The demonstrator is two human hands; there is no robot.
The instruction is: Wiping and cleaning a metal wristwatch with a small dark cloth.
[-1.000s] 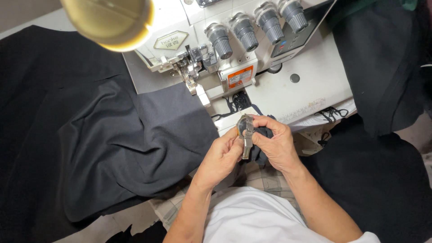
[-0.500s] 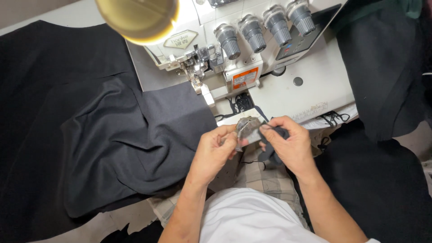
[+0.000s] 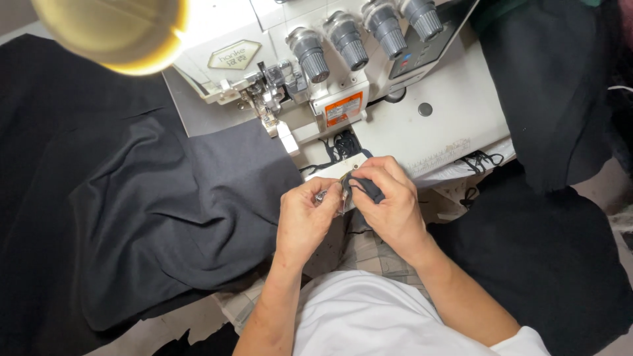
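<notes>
A: Where are the 2 hands?

B: Close together, just in front of the white sewing machine (image 3: 422,99), below its 4 grey knobs (image 3: 346,49). The left hand (image 3: 304,217) and right hand (image 3: 389,201) meet over a small dark piece of fabric (image 3: 366,187).

A: How do the fingers sit?

B: The right hand's fingers are curled tight, pinching the dark piece between thumb and fingertips. The left hand's fingers are closed too, gripping a small shiny metal item (image 3: 323,195) beside the fabric; it is too small to identify.

A: And around them?

B: A large sheet of dark grey cloth (image 3: 171,198) spreads out to the left, its edge reaching up to the machine's presser foot (image 3: 267,109). Loose black thread scraps (image 3: 339,145) lie on the machine bed just above the hands. A glowing lamp (image 3: 109,29) hangs at the upper left. More black cloth (image 3: 560,244) lies at the right.
</notes>
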